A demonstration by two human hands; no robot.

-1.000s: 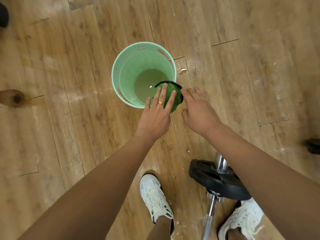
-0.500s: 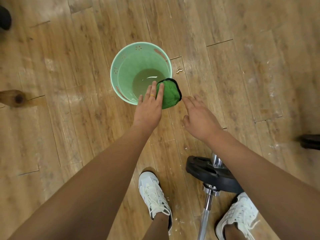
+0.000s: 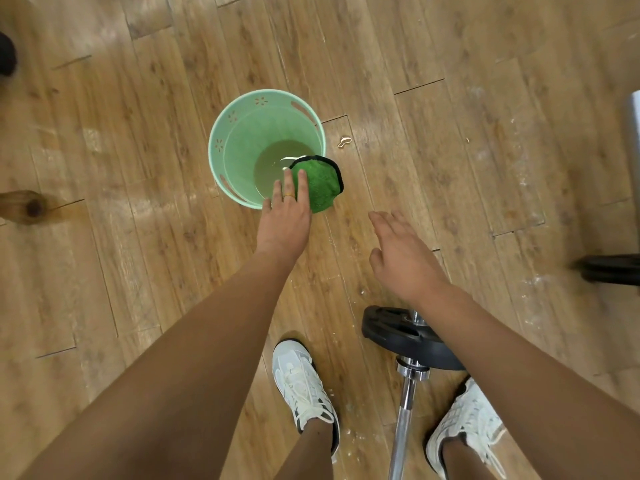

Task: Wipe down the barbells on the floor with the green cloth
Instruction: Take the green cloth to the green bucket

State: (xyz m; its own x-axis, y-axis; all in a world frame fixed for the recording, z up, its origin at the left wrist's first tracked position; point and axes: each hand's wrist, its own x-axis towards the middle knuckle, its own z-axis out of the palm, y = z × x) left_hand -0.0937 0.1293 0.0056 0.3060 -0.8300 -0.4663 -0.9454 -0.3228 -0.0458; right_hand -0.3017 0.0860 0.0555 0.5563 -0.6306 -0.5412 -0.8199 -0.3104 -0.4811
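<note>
The green cloth [image 3: 320, 185] with a black edge hangs over the near right rim of a mint-green bucket [image 3: 239, 133] that holds murky water. My left hand [image 3: 285, 220] rests on the cloth with straight fingers, a ring on one finger. My right hand [image 3: 401, 258] hovers open to the right of the cloth, apart from it, holding nothing. A barbell lies on the wooden floor between my feet, with a black plate [image 3: 405, 337] and a chrome bar [image 3: 401, 431] running toward the bottom edge.
My two white sneakers [image 3: 304, 386] [image 3: 467, 424] stand at the bottom. Another black weight [image 3: 613, 268] and a metal part [image 3: 633, 119] sit at the right edge. A wooden piece [image 3: 24, 207] lies at the left. A small wet mark [image 3: 344, 141] is beside the bucket.
My right hand has drawn back from the cloth, toward me and to the right. My left hand stays on the cloth at the bucket's rim. The view has shifted a little.
</note>
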